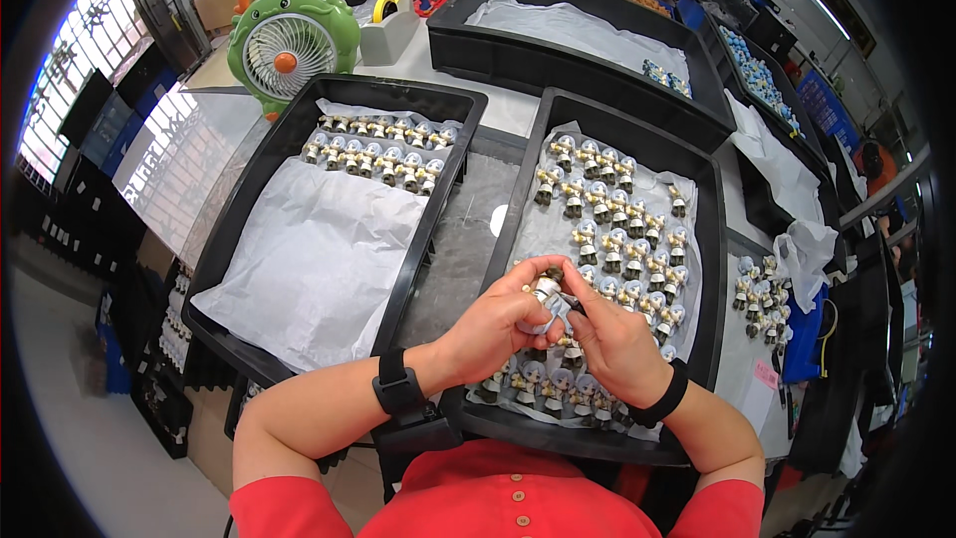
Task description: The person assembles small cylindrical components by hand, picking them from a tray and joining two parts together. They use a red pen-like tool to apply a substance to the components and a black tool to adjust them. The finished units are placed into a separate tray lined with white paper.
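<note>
Pinching a small figurine (546,288), the left hand (498,327) seemingly braces it for the right hand (619,341), which pinches a slim dark item (574,305). Just beneath them, a black tray (711,239) holds more figurines (612,251), probably for easy reach.

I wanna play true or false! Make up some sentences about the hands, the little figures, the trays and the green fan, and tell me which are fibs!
1. The left hand holds a small figure. True.
2. The right hand is far away from that figure. False: its fingertips are right up close to it.
3. The green fan is on the picture's right side. False: it's on the left.
4. The right tray has more figures than the left tray. True.
5. The person's sleeves are blue. False: they're red.
</note>
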Demonstrator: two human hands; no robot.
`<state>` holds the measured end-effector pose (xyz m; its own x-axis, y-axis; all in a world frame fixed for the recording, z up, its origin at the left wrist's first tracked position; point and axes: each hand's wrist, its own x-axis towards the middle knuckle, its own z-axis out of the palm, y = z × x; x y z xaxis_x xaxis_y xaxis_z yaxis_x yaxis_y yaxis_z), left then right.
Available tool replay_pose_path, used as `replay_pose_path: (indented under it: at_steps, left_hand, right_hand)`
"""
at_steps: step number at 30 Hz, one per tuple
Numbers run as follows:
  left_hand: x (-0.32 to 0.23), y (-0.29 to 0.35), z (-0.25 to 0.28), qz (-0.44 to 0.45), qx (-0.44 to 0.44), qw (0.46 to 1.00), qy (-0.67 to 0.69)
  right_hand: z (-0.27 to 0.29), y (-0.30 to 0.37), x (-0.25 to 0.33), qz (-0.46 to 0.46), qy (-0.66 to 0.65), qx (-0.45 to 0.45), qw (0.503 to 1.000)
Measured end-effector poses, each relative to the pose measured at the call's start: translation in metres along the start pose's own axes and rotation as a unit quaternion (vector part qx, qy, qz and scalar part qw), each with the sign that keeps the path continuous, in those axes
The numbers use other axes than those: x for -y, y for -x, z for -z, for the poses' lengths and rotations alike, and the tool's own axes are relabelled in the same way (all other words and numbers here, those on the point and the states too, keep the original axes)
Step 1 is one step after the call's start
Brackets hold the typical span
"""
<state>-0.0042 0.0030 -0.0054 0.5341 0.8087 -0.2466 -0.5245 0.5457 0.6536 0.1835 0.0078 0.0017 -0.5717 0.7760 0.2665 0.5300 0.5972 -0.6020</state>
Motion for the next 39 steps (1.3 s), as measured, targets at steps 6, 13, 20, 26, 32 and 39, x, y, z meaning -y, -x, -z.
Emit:
replay_pose_path:
  at_steps: [6,13,20,26,32,39]
  left_hand:
    - [-0.001,0.0,-0.003,-0.008,-0.004,1.0,-0.01]
    - [0.002,0.0,-0.002,-0.012,-0.001,0.999,-0.048]
    - [0.002,0.002,-0.005,-0.021,-0.008,0.997,-0.07]
    - [-0.002,0.002,-0.008,0.021,0.026,0.997,-0.074]
    - [0.0,-0.001,-0.006,0.018,0.03,0.998,-0.057]
    - [-0.001,0.0,-0.001,0.0,0.022,1.0,0.001]
  right_hand:
    - [0.0,-0.001,-0.002,0.009,-0.001,-0.018,1.0]
    - [0.0,0.0,-0.002,-0.015,-0.034,-0.027,0.999]
    - [0.011,-0.005,0.003,-0.194,-0.262,-0.047,0.944]
    - [0.01,-0.006,-0.001,-0.192,-0.242,-0.049,0.95]
    - [0.009,-0.003,-0.006,-0.216,-0.285,-0.069,0.931]
    - [0.015,0.0,0.001,-0.129,-0.205,-0.016,0.97]
